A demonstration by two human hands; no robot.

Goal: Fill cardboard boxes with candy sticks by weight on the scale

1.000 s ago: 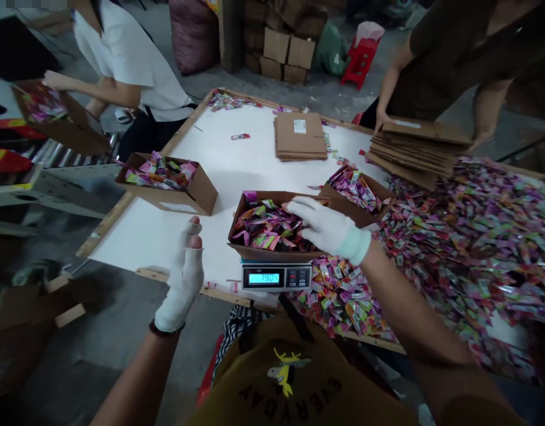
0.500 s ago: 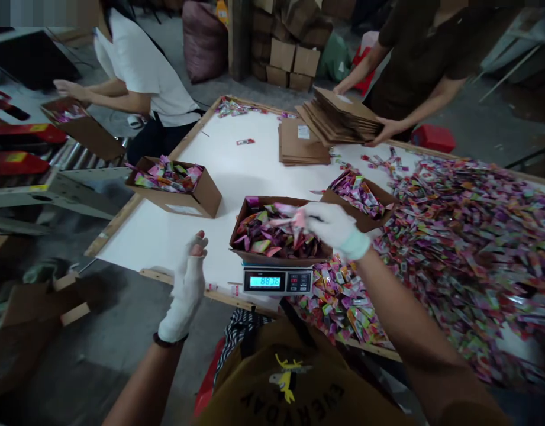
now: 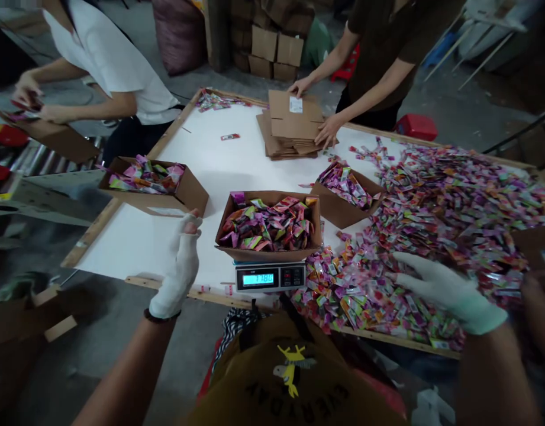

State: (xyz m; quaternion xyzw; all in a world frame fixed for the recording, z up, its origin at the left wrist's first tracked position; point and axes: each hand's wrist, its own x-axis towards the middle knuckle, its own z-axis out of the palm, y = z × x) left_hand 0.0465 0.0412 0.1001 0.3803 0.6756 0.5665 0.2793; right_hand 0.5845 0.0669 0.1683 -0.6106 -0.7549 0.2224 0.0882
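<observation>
My right hand [image 3: 441, 290], in a white glove with a pale green cuff, is spread over the near part of a large heap of small colourful packets [image 3: 458, 201]. Its fingers are apart, with nothing visible in them. My left hand [image 3: 179, 266], also gloved with bare fingertips, is held up beside the table with fingers stretched out, touching nothing. Between my hands, an open cardboard box [image 3: 263, 255] full of packets rests on a digital scale [image 3: 294, 277]. The scale's display is lit, its digits blurred.
Packet-filled boxes stand at left [image 3: 194, 192] and right [image 3: 338, 216] of the scale. Across the white table [image 3: 236, 163], a co-worker's hands rest on a stack of flattened cartons [image 3: 294, 121]. Another co-worker handles a box [image 3: 68, 139] at left. A blurred hand [image 3: 538, 307] shows at the right edge.
My right hand has left the box on the scale and moved right, over the heap. The far co-worker's cartons have come down onto the stack. The scale's reading has changed.
</observation>
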